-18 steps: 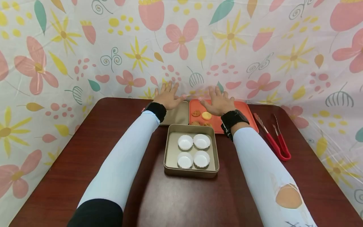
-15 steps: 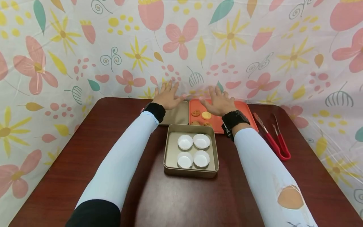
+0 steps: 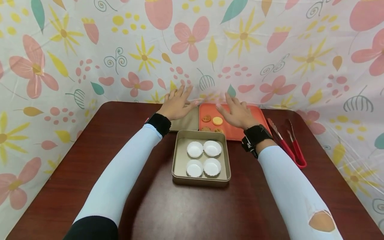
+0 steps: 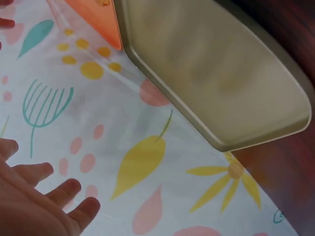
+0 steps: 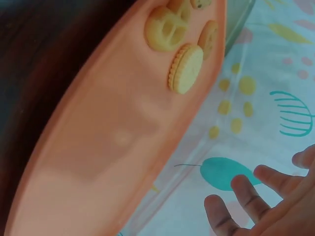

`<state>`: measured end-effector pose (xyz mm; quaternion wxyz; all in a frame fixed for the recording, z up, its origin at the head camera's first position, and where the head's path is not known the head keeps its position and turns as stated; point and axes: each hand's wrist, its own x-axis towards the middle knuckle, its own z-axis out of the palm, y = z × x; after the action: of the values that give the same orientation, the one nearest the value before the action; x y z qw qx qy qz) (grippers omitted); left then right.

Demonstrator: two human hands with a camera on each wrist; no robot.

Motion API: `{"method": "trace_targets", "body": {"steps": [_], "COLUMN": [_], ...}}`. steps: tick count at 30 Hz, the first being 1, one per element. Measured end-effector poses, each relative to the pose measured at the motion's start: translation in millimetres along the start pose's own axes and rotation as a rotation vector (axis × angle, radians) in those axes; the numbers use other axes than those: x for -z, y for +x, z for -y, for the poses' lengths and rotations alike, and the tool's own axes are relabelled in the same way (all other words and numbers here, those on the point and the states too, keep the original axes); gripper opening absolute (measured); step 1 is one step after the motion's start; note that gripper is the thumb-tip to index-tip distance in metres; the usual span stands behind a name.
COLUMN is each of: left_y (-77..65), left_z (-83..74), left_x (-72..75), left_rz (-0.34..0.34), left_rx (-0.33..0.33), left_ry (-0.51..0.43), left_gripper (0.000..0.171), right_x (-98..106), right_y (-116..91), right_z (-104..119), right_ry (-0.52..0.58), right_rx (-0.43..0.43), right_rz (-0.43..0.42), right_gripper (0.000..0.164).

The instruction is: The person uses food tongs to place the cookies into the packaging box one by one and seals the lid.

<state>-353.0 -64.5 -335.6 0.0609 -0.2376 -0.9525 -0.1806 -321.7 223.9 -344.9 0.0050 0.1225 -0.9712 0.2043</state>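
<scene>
My left hand point(image 3: 177, 104), fingers spread and straight, hovers over the shallow tin lid point(image 3: 186, 121) at the back of the table. Over the orange tray point(image 3: 237, 132), my right hand point(image 3: 238, 113) is held with fingers extended, touching nothing. Both palms are bare of any object. Several cookies lie at the tray's left end, among them a pretzel-shaped cookie point(image 5: 167, 28) and a round ridged sandwich cookie point(image 5: 186, 69). In front of the lid and tray stands a square gold tin point(image 3: 201, 181) holding several white fluted paper cups point(image 3: 212, 167).
Red-handled tongs point(image 3: 295, 151) lie at the right of the tray on the dark wooden table point(image 3: 99, 140). A flower-printed cloth point(image 3: 192, 40) hangs right behind the table's back edge.
The right hand has drawn back and swung to the right, its fingers lifting. My left hand has tilted, its wrist shifting slightly left. The tin, tray and tongs stay in place.
</scene>
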Motion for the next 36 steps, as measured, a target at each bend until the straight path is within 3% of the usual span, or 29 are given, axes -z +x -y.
{"method": "trace_targets", "body": {"steps": [8, 16, 20, 23, 27, 31, 36], "left_y": [-18.7, -32.1, -38.2, -44.1, -54.2, -63.2, -71.3], "left_z": [4.5, 13.1, 19.9, 24.4, 28.0, 31.2, 36.5], "left_x": [-8.3, -16.0, -19.6, -19.8, -20.9, -28.2, -40.6], "left_rz": [-0.045, -0.067, 0.003, 0.068, 0.139, 0.244, 0.336], "left_rx": [-0.044, -0.083, -0.132, -0.147, -0.1, -0.033, 0.025], "left_ry": [-0.077, -0.113, -0.17, -0.28, -0.511, -0.732, -0.841], "left_gripper": [0.081, 0.069, 0.061, 0.056, 0.054, 0.057, 0.055], "right_x": [-3, -12, -18, -23, -31, -39, -51], "right_y": [-14, -22, -26, -28, -30, -33, -41], "right_z": [-10, -14, -13, -14, -17, -18, -19], "right_ry": [0.042, 0.272, 0.356, 0.441, 0.56, 0.639, 0.736], "right_rx": [0.047, 0.092, 0.108, 0.109, 0.078, 0.041, 0.021], "right_rz": [0.002, 0.019, 0.083, 0.155, 0.234, 0.255, 0.302], "right_gripper": [0.089, 0.077, 0.07, 0.07, 0.074, 0.071, 0.062]}}
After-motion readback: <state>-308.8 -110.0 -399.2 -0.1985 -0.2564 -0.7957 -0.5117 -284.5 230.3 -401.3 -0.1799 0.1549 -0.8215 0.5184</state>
